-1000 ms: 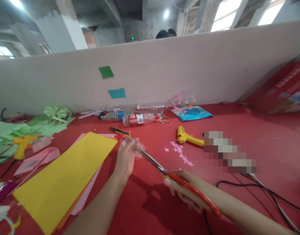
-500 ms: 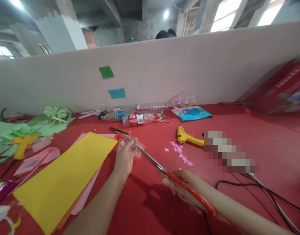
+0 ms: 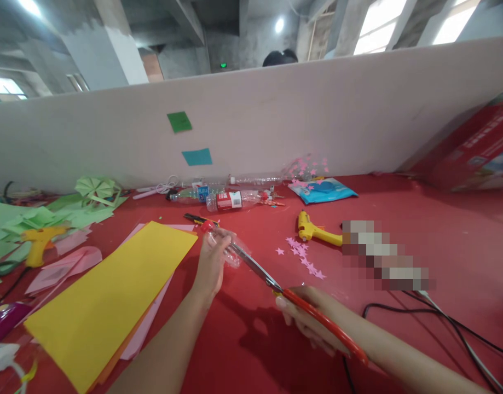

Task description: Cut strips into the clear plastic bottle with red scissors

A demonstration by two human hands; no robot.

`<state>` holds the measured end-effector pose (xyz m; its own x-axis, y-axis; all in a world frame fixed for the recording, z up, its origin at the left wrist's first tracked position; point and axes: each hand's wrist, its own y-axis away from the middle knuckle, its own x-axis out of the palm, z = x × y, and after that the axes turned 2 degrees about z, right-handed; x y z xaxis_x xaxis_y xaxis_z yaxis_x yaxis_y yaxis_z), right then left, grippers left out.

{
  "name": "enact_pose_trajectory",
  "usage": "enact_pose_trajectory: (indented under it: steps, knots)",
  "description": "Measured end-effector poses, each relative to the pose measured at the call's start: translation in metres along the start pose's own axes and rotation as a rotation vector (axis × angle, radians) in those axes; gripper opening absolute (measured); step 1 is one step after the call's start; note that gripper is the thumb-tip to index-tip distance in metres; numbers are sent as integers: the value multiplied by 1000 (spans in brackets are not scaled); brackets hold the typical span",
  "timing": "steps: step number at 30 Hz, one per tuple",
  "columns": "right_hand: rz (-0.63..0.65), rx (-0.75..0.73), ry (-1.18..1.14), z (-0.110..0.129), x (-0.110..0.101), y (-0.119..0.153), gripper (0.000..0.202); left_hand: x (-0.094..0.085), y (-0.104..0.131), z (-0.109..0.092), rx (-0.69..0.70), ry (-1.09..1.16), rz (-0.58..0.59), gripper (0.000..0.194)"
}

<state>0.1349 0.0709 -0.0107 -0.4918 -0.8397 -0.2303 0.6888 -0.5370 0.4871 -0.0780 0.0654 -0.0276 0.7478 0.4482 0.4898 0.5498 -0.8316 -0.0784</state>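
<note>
A pale partition [image 3: 251, 120] spans the upper half of the frame, above the red table [image 3: 399, 219]. A yellow sheet [image 3: 111, 301] lies on other paper at lower left. At lower right of centre, the right hand [image 3: 306, 314] has its fingers wrapped around the handles of the red-handled scissors [image 3: 325, 325], whose blades slant up-left to the clear plastic piece [image 3: 233, 260] near the centre. The left hand [image 3: 211, 265] pinches that piece beside its red cap [image 3: 208, 226]. Right of centre, pink stars [image 3: 306, 261] lie below a yellow glue gun [image 3: 323, 235].
</note>
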Motion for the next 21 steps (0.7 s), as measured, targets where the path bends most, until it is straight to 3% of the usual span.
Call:
enact_pose_trajectory:
  steps: [7, 13, 17, 21]
  knots:
    - [-62, 106, 74, 6, 3, -3, 46, -3, -3, 2, -3, -26, -4, 27]
    - [0, 10, 0, 5, -1, 1, 49, -4, -2, -1, 5, -51, 2, 27]
    - [13, -33, 10, 7, -1, 5, 48, -4, 1, 2, 37, -94, 94, 28]
    - [-7, 51, -10, 8, 2, 4, 47, -3, 3, 5, 45, -84, 154, 28]
